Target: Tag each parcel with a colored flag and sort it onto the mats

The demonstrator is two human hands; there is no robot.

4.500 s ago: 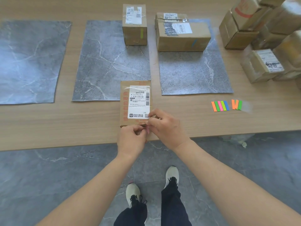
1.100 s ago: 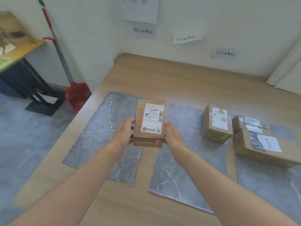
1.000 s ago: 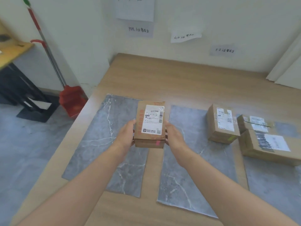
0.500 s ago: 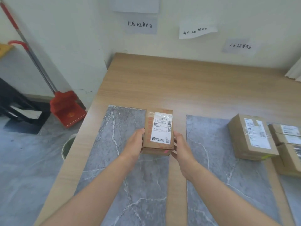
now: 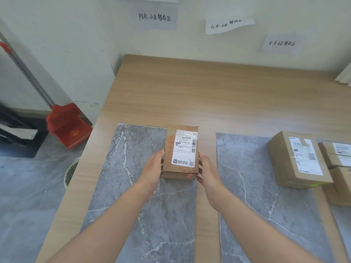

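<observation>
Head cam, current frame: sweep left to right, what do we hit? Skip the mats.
In order: red dustpan → left hand → held parcel → right hand → lone labelled parcel → stacked parcels at the right edge.

Looking down on a wooden table (image 5: 209,92) set against a white wall. Gripping a small cardboard parcel (image 5: 180,150) by its sides, left hand (image 5: 152,170) and right hand (image 5: 208,172), at the far right corner of a grey marbled mat (image 5: 133,168). Pink flag (image 5: 189,175) on the near face. On the second mat (image 5: 247,186), a taped box (image 5: 296,158). Handwritten paper signs (image 5: 154,17) on the wall; red dustpan (image 5: 69,126) on the floor.
</observation>
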